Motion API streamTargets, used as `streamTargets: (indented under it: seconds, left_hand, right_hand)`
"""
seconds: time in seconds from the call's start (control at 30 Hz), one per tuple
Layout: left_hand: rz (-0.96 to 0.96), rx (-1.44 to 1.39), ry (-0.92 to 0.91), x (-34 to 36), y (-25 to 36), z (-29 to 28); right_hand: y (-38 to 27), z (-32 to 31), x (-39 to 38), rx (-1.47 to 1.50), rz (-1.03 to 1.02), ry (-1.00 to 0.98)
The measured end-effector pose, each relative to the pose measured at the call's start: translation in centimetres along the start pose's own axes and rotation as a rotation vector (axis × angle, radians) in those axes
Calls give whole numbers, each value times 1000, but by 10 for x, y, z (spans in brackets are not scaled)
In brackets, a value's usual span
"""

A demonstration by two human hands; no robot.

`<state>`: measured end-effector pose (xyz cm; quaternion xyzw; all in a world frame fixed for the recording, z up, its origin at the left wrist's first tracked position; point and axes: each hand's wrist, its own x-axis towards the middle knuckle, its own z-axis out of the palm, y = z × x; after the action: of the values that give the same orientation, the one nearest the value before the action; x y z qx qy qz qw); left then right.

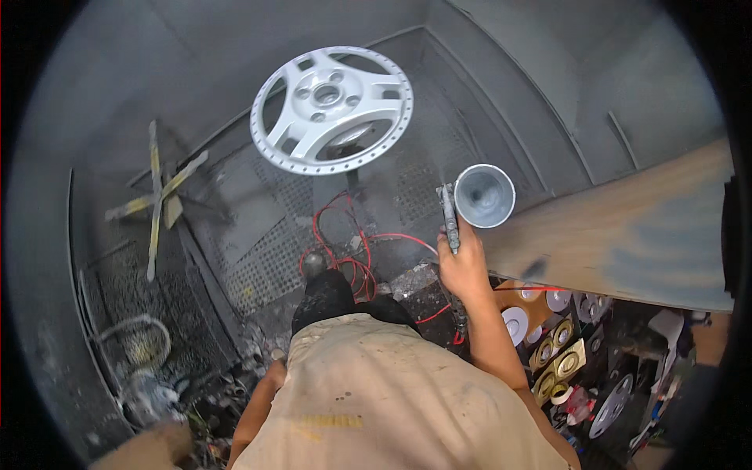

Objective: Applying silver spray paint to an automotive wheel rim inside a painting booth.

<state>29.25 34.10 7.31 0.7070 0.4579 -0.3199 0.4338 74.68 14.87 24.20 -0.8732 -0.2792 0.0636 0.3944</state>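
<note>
My right hand [464, 265] is wrapped round a paint-stained spray gun [449, 218], with a round grey-white paint cup [485, 196] standing open-mouthed beside it. Ahead and to the left of the gun, apart from it, a silver wheel face [325, 95] with spokes and a ring of small rim holes sits raised on a support mostly hidden beneath it. My left hand [274, 371] is down by my left hip, partly covered by my shirt. Its fingers look curled, with a small pale round thing [278, 355] at their top that I cannot identify.
A red air hose [345, 235] loops over the grated floor by my feet. On the left stands a cross-shaped stand [157, 200] with taped arms. A wooden board [611, 235] slopes at the right, with gold and white wheel parts [560, 360] below it. Grey booth walls surround this.
</note>
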Motion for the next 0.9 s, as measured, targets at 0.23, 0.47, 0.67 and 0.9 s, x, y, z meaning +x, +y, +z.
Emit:
streamTargets:
  seconds: [0.23, 0.47, 0.67, 0.9]
  left_hand:
    - [-251, -60, 134, -26, -96, 88]
    - [19, -495, 520, -53, -85, 108]
    - [-23, -702, 556, -122, -143, 142]
    - [-483, -660, 943, -214, -275, 246]
  right_hand:
    - [-24, 12, -38, 339, 119, -269]
    - [-55, 73, -87, 157, -193, -447]
    - [-135, 142, -160, 36, -284, -709]
    - [-205, 223, -266, 277, -342, -1100]
